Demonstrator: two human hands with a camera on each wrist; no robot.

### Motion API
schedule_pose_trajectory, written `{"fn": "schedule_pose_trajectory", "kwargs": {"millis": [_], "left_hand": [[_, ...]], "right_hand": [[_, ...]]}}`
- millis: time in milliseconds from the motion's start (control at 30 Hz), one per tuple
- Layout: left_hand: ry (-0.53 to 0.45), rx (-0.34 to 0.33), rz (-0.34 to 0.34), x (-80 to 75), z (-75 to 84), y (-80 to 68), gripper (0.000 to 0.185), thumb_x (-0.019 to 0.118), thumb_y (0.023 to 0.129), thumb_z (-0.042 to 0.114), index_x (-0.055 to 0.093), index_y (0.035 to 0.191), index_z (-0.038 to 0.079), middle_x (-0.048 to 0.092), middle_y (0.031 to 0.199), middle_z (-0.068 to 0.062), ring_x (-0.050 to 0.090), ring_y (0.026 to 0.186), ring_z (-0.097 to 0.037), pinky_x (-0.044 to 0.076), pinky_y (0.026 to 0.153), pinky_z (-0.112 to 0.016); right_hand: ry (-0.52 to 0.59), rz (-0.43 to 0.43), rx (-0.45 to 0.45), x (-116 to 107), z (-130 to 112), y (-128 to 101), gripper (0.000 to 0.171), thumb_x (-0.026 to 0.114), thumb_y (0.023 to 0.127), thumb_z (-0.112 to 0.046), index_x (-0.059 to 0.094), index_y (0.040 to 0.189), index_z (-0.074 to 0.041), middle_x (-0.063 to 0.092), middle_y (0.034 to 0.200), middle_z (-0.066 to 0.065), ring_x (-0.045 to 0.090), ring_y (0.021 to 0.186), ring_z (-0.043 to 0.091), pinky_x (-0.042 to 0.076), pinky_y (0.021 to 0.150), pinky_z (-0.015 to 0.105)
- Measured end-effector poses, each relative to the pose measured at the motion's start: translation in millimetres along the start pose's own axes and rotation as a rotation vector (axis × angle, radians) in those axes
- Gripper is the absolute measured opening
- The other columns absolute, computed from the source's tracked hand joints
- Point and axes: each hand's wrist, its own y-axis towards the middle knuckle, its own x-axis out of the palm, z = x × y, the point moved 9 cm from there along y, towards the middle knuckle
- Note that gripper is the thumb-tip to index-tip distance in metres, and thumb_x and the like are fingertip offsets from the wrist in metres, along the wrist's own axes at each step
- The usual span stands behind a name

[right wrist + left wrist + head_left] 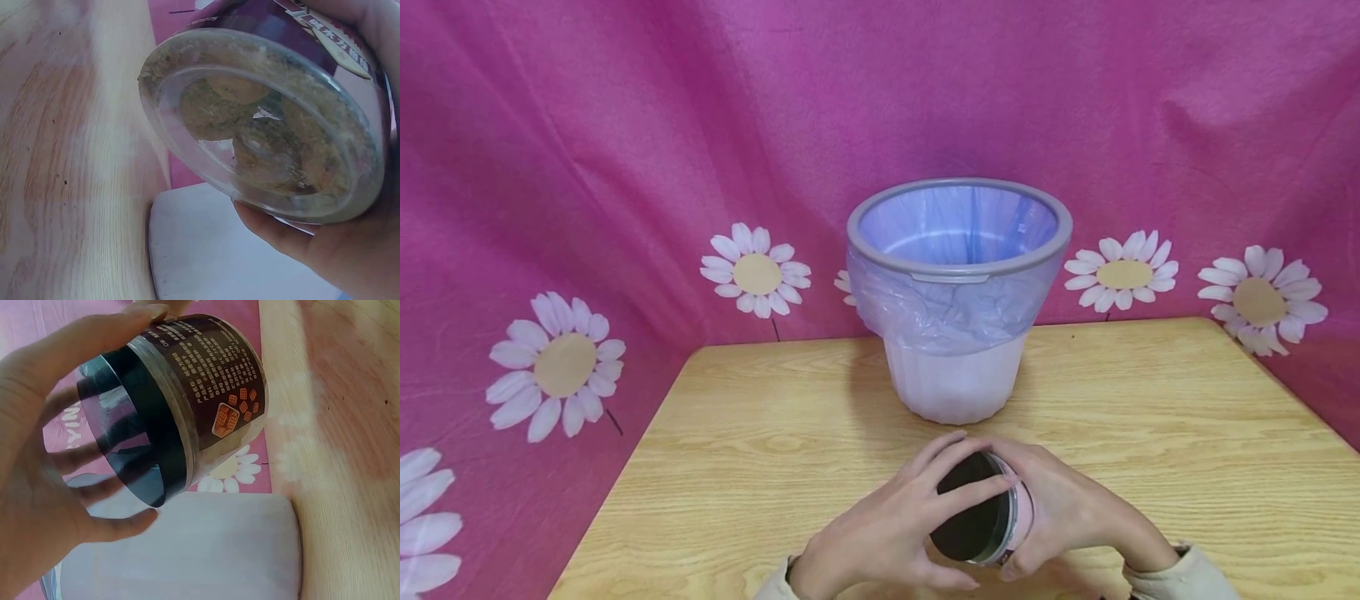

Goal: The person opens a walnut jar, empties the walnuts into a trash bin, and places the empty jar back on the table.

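Both hands hold a round clear plastic jar [981,521] with a black lid and a brown printed label, tilted on its side just above the wooden table [1150,433]. My left hand [895,525] curls its fingers around the black lid [134,425]. My right hand [1060,508] grips the jar's body [269,125]; its clear base shows crumbs and biscuit pieces inside. A white bin [958,300] with a grey rim and a bluish plastic liner stands upright just beyond the hands.
The table is ringed by a pink cloth [587,167] printed with white daisies, which hangs behind it and down the left side. Bare wood lies left and right of the bin.
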Motion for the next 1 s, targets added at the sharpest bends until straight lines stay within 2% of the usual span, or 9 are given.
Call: {"fn": "schedule_pose_trajectory", "kwargs": {"millis": [133,367,667,1000], "left_hand": [[-0.005,0.029,-0.003,0.4,2.5,1.3,0.091,0.083,0.072,0.038,0.035,0.148,0.021,0.022,0.155,-0.01,0.024,0.14,-0.024,0.027,0.113,-0.034],[0.003,0.049,0.062,-2.8,3.2,2.7,0.085,0.08,0.075,0.039,0.038,0.146,0.019,0.028,0.151,-0.01,0.033,0.134,-0.021,0.028,0.111,-0.026],[0.014,0.043,-0.01,0.4,1.8,0.2,0.09,0.082,0.072,0.037,0.036,0.148,0.022,0.023,0.154,-0.01,0.029,0.136,-0.022,0.027,0.112,-0.027],[0.002,-0.002,-0.011,0.8,-2.6,-0.8,0.089,0.081,0.074,0.042,0.035,0.149,0.023,0.024,0.154,-0.006,0.032,0.134,-0.02,0.032,0.108,-0.024]], "right_hand": [[0.008,-0.003,0.008,0.6,0.9,-0.9,0.099,0.094,0.044,-0.027,0.046,0.13,-0.025,0.061,0.111,-0.01,0.061,0.091,0.009,0.053,0.074,0.027],[-0.013,0.005,0.002,0.7,-0.2,-0.5,0.103,0.095,0.04,-0.027,0.045,0.13,-0.026,0.063,0.113,-0.006,0.061,0.093,0.009,0.053,0.076,0.027],[-0.001,-0.005,-0.029,0.9,-1.1,-2.2,0.096,0.094,0.048,-0.031,0.046,0.13,-0.023,0.06,0.114,-0.007,0.059,0.095,0.01,0.052,0.076,0.028],[-0.009,-0.007,-0.002,2.9,-0.4,-0.4,0.102,0.095,0.042,-0.028,0.046,0.131,-0.027,0.062,0.114,-0.005,0.061,0.095,0.009,0.053,0.077,0.028]]}}
